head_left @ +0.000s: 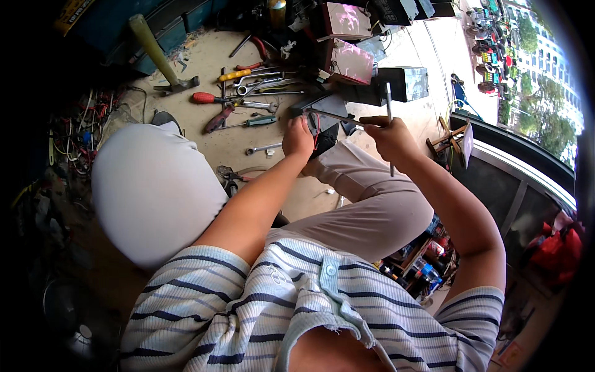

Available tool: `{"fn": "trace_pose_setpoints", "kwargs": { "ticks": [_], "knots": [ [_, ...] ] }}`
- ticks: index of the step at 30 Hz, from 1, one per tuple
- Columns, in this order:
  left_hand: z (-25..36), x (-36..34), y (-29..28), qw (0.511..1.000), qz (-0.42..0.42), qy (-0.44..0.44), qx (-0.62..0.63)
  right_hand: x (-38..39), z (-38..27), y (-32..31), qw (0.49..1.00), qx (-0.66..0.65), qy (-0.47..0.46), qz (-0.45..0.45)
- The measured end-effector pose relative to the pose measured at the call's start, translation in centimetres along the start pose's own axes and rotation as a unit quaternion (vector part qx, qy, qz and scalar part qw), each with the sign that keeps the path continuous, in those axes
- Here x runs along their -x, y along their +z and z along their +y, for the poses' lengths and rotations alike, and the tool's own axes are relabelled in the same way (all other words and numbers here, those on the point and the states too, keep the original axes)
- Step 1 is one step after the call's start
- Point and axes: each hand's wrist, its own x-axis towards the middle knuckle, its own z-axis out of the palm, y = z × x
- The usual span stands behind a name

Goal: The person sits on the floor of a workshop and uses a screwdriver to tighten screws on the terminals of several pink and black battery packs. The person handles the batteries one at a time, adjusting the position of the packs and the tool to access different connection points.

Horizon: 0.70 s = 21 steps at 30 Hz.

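Pale floor (211, 62), left hand (299, 137) curled at box (319, 104), right hand (390, 139) gripping T-handled tool (389, 100)

A pale beige floor (207, 59) fills the upper middle of the frame, brightest toward the upper right, where daylight enters. Outside there, trees (548, 115) and a pale many-windowed building (556, 74) show beyond parked two-wheelers (488, 77). A dark metal-framed panel (489, 189) stands at right; deep shadow covers the far left.
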Motion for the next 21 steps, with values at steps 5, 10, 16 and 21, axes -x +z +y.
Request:
{"fn": "trace_pose_setpoints", "kwargs": {
  "ticks": [5, 10, 16, 21],
  "knots": [
    [-0.4, -2.6, -1.1, 0.983, -0.027, -0.127, 0.127, 1.6, -3.9, 3.1, 0.977, 0.204, -0.044, -0.047],
    [2.8, -2.4, -1.9, 0.947, 0.013, -0.074, 0.313, 0.0, -3.4, 1.7, 0.969, 0.234, -0.079, -0.009],
    [11.7, -1.7, -6.0, 0.842, -0.098, -0.070, 0.526, -0.9, -3.6, 0.9, 0.955, 0.276, -0.107, -0.027],
    [14.9, 0.3, -8.9, 0.775, -0.198, -0.072, 0.596, -1.6, -3.5, 0.5, 0.938, 0.331, -0.099, -0.038]
  ]
}}
